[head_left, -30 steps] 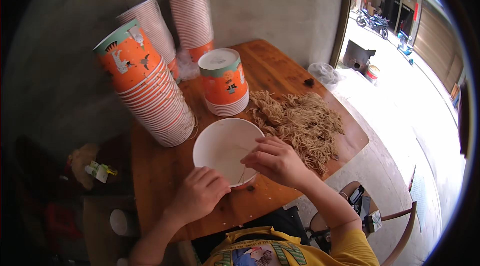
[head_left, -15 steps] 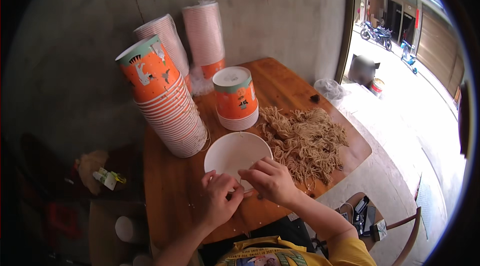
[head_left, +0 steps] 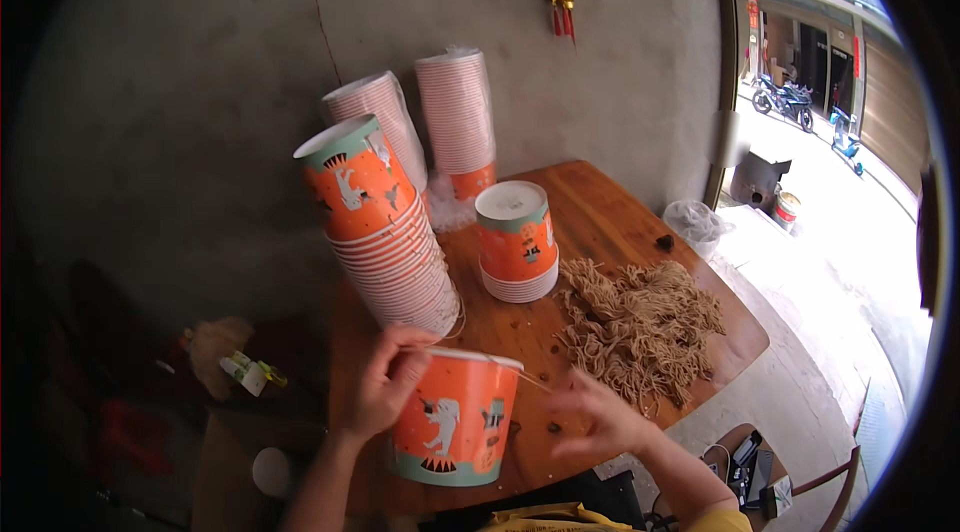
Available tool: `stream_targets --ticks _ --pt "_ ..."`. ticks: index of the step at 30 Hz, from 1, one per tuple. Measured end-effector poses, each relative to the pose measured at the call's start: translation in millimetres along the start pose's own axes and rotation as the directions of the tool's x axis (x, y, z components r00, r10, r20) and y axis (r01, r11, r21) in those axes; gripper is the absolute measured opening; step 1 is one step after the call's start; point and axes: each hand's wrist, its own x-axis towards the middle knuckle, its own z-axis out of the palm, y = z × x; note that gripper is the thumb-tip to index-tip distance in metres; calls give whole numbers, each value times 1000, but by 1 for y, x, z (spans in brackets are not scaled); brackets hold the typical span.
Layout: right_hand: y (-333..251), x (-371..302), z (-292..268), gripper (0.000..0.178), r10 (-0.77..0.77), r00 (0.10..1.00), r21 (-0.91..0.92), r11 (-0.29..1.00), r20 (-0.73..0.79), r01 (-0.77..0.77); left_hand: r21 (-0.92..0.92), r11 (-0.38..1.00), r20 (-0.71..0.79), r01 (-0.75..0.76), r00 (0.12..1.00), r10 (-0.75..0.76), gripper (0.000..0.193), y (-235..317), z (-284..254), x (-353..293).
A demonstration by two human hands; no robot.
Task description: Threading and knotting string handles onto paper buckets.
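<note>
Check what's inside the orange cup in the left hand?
Can't tell. The left hand grips the rim of the orange cup, tipped so only its printed side shows; the inside is hidden. A thin string runs from the rim to the right hand.

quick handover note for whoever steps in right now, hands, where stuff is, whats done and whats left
Left hand: grips the rim of one orange paper bucket, held tilted at the near edge of the wooden table.
Right hand: open beside the bucket, pinching what looks like a thin cord at its rim; too fine to be sure.
Pile of tan cords: loose on the table to the right.
Leaning stack of orange buckets and a short stack stand behind; two pale stacks at the wall.
Done: one bucket separated, in hand.
Left: cannot tell whether the cord is fixed.
</note>
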Motion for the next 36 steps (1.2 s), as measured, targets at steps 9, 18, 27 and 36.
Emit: stream_targets --ticks 9,18,27,36 --pt "0 188 -10 88 -301 943 -85 953 -146 291 -424 901 -164 -92 986 24 24 14 -140 120" --pt "37 391 -33 59 199 949 510 859 -243 -49 -215 967 -241 -140 967 87 116 -59 -208 190" --pt "130 282 -54 54 205 902 -457 806 -380 -376 16 993 -185 -113 976 114 118 -95 -184 198" --pt "202 204 -56 71 536 824 -675 540 -184 -503 85 996 -254 2 967 20 93 -129 -160 157"
